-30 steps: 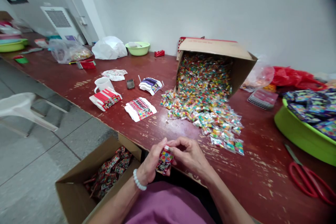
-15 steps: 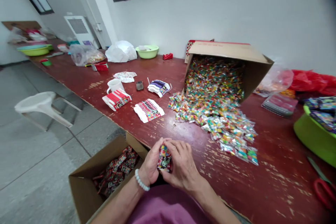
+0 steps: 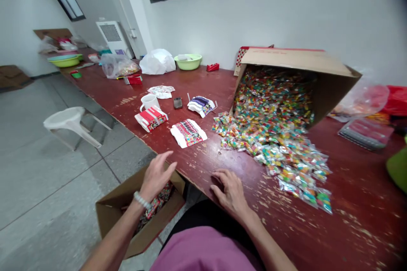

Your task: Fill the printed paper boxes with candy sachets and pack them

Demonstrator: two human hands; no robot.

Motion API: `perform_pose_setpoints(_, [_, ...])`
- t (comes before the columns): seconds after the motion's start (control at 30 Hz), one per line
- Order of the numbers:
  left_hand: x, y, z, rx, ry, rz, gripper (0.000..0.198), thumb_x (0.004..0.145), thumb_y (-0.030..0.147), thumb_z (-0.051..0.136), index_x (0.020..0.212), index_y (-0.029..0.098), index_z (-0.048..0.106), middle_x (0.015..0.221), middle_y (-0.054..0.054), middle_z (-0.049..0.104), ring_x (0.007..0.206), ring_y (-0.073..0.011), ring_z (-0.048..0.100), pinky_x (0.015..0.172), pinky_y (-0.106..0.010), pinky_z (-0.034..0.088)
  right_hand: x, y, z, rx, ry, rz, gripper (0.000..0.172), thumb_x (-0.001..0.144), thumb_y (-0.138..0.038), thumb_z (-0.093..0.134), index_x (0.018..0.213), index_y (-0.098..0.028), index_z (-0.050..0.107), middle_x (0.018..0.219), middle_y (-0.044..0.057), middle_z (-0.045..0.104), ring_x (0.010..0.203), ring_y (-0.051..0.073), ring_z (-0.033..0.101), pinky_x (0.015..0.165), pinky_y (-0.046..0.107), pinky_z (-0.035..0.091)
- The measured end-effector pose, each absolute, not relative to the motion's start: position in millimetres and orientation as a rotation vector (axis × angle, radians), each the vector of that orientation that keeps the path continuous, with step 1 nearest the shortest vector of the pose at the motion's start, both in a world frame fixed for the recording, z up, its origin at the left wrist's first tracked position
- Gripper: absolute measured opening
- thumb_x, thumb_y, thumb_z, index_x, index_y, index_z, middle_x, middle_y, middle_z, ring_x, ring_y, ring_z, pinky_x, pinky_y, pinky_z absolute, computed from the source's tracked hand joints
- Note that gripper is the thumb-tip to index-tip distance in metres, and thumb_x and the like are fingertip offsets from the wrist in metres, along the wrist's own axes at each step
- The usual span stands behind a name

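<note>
My left hand hangs over the cardboard box on the floor, its fingers apart and nothing in them. Inside that box lie many small printed candy packets, partly hidden by my forearm. On the near edge of the table my right hand rests with loosely bent, parted fingers, also without anything in it. To its right spreads a heap of clear candy bags, spilling from a tipped carton. A stack of flat printed boxes lies beyond my hands.
The red table runs far to the left. A red-and-white box stack, white mug, purple box stack and small dark device stand on it. A white stool is on the floor at left.
The small printed candy packet has left both hands. My left hand has moved left over the floor box, and my right hand has drawn apart from it. The view has shifted left.
</note>
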State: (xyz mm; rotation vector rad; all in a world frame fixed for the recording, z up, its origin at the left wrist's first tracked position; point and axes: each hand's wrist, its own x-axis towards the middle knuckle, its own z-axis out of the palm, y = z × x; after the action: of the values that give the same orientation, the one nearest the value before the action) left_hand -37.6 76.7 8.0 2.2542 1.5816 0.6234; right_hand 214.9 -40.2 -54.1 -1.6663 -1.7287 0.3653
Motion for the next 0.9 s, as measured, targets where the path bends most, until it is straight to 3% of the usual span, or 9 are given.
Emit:
perform_pose_setpoints(0.07, [-1.8, 104.2, 5.1, 2.407, 1.615, 0.557, 0.042, 0.094, 0.037, 0.047, 0.131, 0.021, 0.053, 0.129, -0.012, 0.059, 0.118, -0.0258, 0.053, 0.104, -0.038, 0.038, 214.2, -41.1, -57.0, -1.664, -1.760, 0.320, 0.026, 0.087, -0.025, 0.063, 0.113, -0.023, 0.064, 0.120, 0.010, 0.063, 0.105, 0.028, 0.057, 0.088, 0.044, 0.044])
perform_pose_setpoints(0.13, [29.2, 130.5, 0.9, 2.421, 1.666, 0.532, 0.045, 0.092, 0.039, 0.050, 0.132, 0.019, 0.053, 0.131, -0.016, 0.055, 0.120, -0.0311, 0.048, 0.102, -0.043, 0.037, 213.0, -42.9, -57.2, -1.648, -1.773, 0.308, 0.025, 0.087, -0.024, 0.063, 0.112, -0.023, 0.064, 0.121, 0.010, 0.064, 0.105, 0.027, 0.058, 0.087, 0.043, 0.044])
perform_pose_setpoints(0.23, [51.3, 157.9, -5.2, 2.418, 1.727, 0.456, 0.042, 0.087, 0.044, 0.059, 0.121, 0.020, 0.060, 0.126, -0.019, 0.053, 0.118, -0.0371, 0.045, 0.094, -0.048, 0.040, 212.9, -44.6, -55.3, -1.629, -1.773, 0.315, 0.025, 0.087, -0.024, 0.062, 0.112, -0.023, 0.064, 0.120, 0.009, 0.064, 0.105, 0.027, 0.058, 0.086, 0.042, 0.045])
perform_pose_setpoints(0.5, [48.1, 168.6, -3.1, 2.315, 1.723, 0.521, 0.041, 0.077, 0.042, 0.071, 0.108, 0.019, 0.058, 0.124, -0.018, 0.052, 0.121, -0.0375, 0.042, 0.095, -0.046, 0.035, 213.9, -44.9, -49.7, -1.634, -1.750, 0.367, 0.022, 0.088, -0.024, 0.062, 0.109, -0.023, 0.066, 0.120, 0.009, 0.064, 0.105, 0.028, 0.057, 0.086, 0.042, 0.043])
perform_pose_setpoints(0.57, [50.1, 163.9, -0.2, 2.241, 1.685, 0.587, 0.034, 0.077, 0.037, 0.070, 0.102, 0.020, 0.058, 0.113, -0.014, 0.059, 0.116, -0.0345, 0.048, 0.092, -0.043, 0.037, 213.7, -44.5, -51.5, -1.619, -1.726, 0.409, 0.022, 0.088, -0.024, 0.061, 0.109, -0.024, 0.066, 0.119, 0.009, 0.065, 0.105, 0.028, 0.057, 0.087, 0.043, 0.043])
perform_pose_setpoints(0.67, [52.9, 142.3, 2.9, 2.101, 1.567, 0.667, 0.018, 0.080, 0.034, 0.064, 0.090, 0.022, 0.055, 0.086, -0.003, 0.062, 0.091, -0.0244, 0.059, 0.080, -0.033, 0.042, 212.3, -40.5, -54.1, -1.602, -1.499, 0.536, 0.035, 0.085, -0.026, 0.063, 0.120, -0.024, 0.060, 0.117, 0.009, 0.066, 0.102, 0.027, 0.059, 0.092, 0.045, 0.043])
perform_pose_setpoints(0.77, [52.3, 99.6, 3.6, 1.972, 1.395, 0.713, 0.025, 0.077, 0.038, 0.067, 0.080, 0.021, 0.049, 0.075, 0.002, 0.059, 0.073, -0.0162, 0.059, 0.066, -0.024, 0.044, 210.2, -34.6, -48.8, -1.498, -1.020, 0.750, 0.056, 0.084, -0.036, 0.063, 0.136, -0.022, 0.047, 0.123, 0.011, 0.064, 0.097, 0.024, 0.063, 0.091, 0.043, 0.047])
perform_pose_setpoints(0.9, [46.1, 37.2, 5.2, 1.470, 0.962, 0.575, 0.034, 0.068, 0.038, 0.078, 0.080, 0.019, 0.052, 0.071, 0.003, 0.060, 0.063, -0.0121, 0.056, 0.060, -0.022, 0.044, 207.7, -35.4, -27.3, -1.230, -0.685, 1.010, 0.043, 0.085, -0.047, 0.064, 0.118, -0.020, 0.058, 0.101, 0.006, 0.070, 0.084, 0.020, 0.065, 0.076, 0.033, 0.052])
